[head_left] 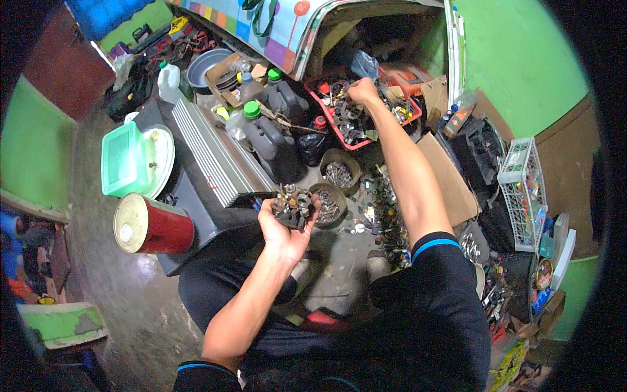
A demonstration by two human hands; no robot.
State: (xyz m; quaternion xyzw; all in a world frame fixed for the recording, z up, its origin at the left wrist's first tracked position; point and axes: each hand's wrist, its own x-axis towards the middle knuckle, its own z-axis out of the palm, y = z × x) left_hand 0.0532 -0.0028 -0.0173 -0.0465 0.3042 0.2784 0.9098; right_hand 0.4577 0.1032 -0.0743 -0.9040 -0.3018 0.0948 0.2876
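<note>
My left hand (282,236) is turned palm up with its fingers curled round a cluster of rusty metal parts (294,208); their exact kind is too small to tell. Stretched far forward, my right hand (363,93) reaches into a red plastic tray (353,145) full of mixed metal hardware (351,124). Its fingers are bent down and closed among the pieces, and what they pinch is hidden. Just beyond my left hand stand two round tubs of small metal pieces, a nearer one (342,210) and a farther one (356,168).
Dark jugs with green caps (274,151) stand left of the tray. A red can (163,227), a pale green container (123,160) and ribbed metal panels (212,160) lie to the left. On the right are a cardboard sheet (450,183) and a white crate (522,196). Loose small parts (392,222) cover the floor.
</note>
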